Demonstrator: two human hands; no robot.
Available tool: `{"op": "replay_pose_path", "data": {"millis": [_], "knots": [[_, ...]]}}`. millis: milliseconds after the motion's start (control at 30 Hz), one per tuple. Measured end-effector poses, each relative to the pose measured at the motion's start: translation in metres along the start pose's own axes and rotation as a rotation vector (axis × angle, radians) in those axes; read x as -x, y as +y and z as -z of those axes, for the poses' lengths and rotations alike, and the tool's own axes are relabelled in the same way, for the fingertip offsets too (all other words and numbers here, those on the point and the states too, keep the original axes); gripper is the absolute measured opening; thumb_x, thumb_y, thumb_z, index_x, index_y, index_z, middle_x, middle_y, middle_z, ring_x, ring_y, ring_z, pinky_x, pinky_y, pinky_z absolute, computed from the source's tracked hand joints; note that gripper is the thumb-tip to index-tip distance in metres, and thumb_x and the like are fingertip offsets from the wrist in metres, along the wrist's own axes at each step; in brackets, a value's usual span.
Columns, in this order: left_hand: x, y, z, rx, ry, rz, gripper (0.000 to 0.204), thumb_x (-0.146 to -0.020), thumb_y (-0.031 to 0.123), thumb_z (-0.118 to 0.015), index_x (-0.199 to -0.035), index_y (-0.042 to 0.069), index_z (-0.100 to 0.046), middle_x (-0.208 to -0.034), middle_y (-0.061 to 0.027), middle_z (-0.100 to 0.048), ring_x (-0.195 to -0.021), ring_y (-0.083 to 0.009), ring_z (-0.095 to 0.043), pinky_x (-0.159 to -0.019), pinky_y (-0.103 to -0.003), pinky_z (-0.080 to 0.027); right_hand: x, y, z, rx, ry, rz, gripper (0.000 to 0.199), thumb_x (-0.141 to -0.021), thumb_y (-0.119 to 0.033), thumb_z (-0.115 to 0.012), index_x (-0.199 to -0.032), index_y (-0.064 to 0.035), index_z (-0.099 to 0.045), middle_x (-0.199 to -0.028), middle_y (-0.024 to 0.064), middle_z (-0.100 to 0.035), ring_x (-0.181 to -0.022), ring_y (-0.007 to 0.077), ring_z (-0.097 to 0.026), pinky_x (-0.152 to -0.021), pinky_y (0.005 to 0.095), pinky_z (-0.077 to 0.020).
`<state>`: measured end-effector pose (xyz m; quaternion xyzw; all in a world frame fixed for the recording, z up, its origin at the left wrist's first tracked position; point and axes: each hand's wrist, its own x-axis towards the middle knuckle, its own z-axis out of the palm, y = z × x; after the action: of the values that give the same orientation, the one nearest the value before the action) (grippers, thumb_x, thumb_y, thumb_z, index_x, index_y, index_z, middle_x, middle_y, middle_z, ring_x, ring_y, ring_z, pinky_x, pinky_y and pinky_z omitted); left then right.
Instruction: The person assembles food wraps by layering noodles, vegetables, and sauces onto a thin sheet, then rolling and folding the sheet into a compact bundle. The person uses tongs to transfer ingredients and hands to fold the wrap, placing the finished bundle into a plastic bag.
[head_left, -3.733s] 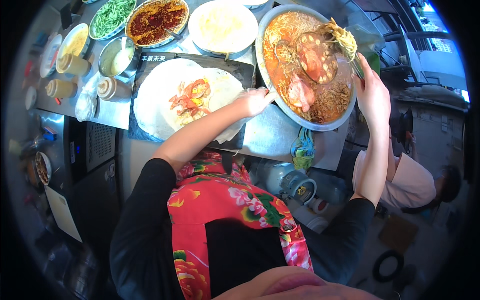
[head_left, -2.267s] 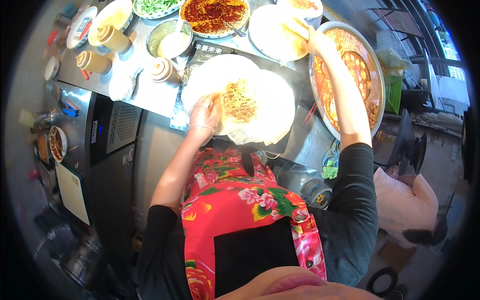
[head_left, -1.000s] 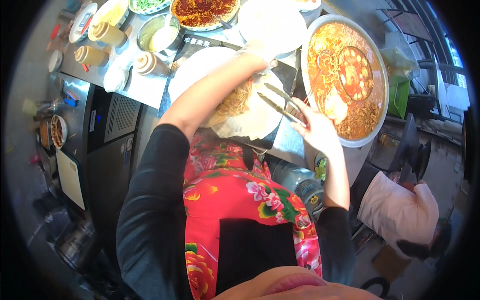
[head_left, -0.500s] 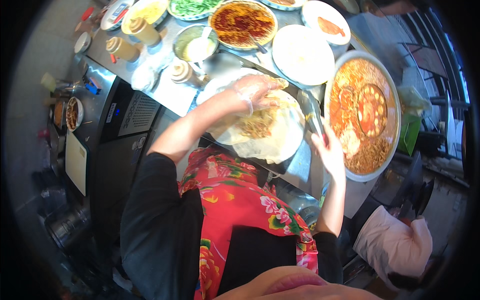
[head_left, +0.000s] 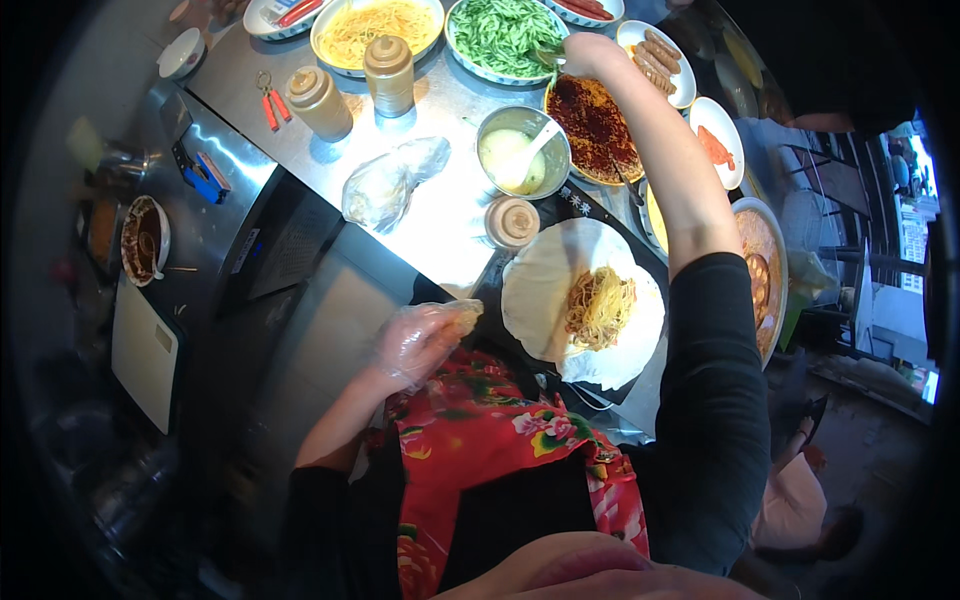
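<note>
My right hand (head_left: 592,58) reaches over the far side of the counter, closed on metal tongs (head_left: 548,58). The tongs touch the shredded green cucumber (head_left: 505,35) heaped in a round dish; their tips are partly hidden. In a clear plastic glove, my left hand (head_left: 415,343) hangs near the counter's front edge. Its fingers are curled together, their tips stained yellowish, and whether they hold anything is unclear. Between my arms lies a thin round pale flatbread (head_left: 540,290), open and flat, with a mound of yellow and brown shreds (head_left: 603,308) on it.
Sauce bottles (head_left: 388,75), a metal bowl (head_left: 525,150) with a white ladle, and a plastic bag (head_left: 395,183) stand left. Beyond are a chili dish (head_left: 590,125), yellow shreds (head_left: 375,35) and a sausage plate (head_left: 658,60). A large basin (head_left: 765,235) sits right; another person (head_left: 800,500) is nearby.
My gloved left hand has drawn back from the flatbread toward the left. My right hand has carried the tongs from beside the flatbread to the cucumber dish. The view has shifted.
</note>
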<state>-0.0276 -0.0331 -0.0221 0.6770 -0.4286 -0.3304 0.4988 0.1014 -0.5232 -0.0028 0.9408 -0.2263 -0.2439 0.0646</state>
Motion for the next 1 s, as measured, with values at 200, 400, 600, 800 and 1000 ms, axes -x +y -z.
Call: {"op": "replay_pose_path", "data": {"millis": [200,400,600,800,1000], "knots": [[0.008,-0.026,0.048,0.124,0.111,0.106,0.021,-0.099,0.005,-0.061,-0.117,-0.001,-0.069,-0.094,-0.0076,-0.07,-0.078,-0.014,-0.068,-0.068,-0.025,-0.054,0.049,0.005,0.029,-0.034,0.249,0.004,0.05,-0.092,-0.024,-0.066,-0.141,-0.018,-0.058,-0.109,0.0181,-0.072,-0.101,0.0352,-0.069,-0.089,0.0473,-0.0547],[-0.026,-0.021,0.031,-0.075,0.101,-0.145,0.022,-0.098,0.011,-0.062,-0.113,-0.003,-0.069,-0.094,-0.0084,-0.071,-0.078,-0.0151,-0.067,-0.069,-0.028,-0.053,0.155,0.011,0.044,-0.168,0.35,0.034,0.053,-0.093,-0.03,-0.068,-0.143,-0.0194,-0.056,-0.1,0.0198,-0.072,-0.093,0.037,-0.069,-0.084,0.0464,-0.0543],[-0.035,0.007,0.008,0.408,-0.006,0.331,0.023,-0.102,0.009,-0.058,-0.118,-0.003,-0.068,-0.094,-0.0059,-0.07,-0.08,-0.0088,-0.064,-0.068,-0.023,-0.052,0.368,0.021,-0.02,-0.588,-0.151,-0.045,0.054,-0.092,-0.023,-0.07,-0.143,-0.0151,-0.055,-0.1,0.0227,-0.07,-0.097,0.0393,-0.068,-0.084,0.0434,-0.0535],[-0.052,0.019,-0.034,0.161,-0.092,0.275,0.024,-0.101,0.009,-0.059,-0.119,-0.004,-0.068,-0.095,-0.0053,-0.072,-0.08,-0.0078,-0.063,-0.07,-0.023,-0.052,0.465,0.034,-0.127,-0.679,-0.262,-0.26,0.059,-0.093,-0.028,-0.069,-0.144,-0.0078,-0.05,-0.105,0.0259,-0.069,-0.102,0.0407,-0.066,-0.089,0.0467,-0.052],[-0.06,0.03,-0.053,0.07,-0.246,0.186,0.026,-0.101,0.015,-0.061,-0.119,-0.003,-0.068,-0.094,-0.0047,-0.072,-0.081,-0.0079,-0.064,-0.07,-0.024,-0.052,0.481,0.041,-0.159,-0.765,-0.096,-0.27,0.066,-0.094,-0.037,-0.069,-0.148,-0.0067,-0.046,-0.116,0.0237,-0.067,-0.106,0.0353,-0.067,-0.093,0.0421,-0.051]]}}
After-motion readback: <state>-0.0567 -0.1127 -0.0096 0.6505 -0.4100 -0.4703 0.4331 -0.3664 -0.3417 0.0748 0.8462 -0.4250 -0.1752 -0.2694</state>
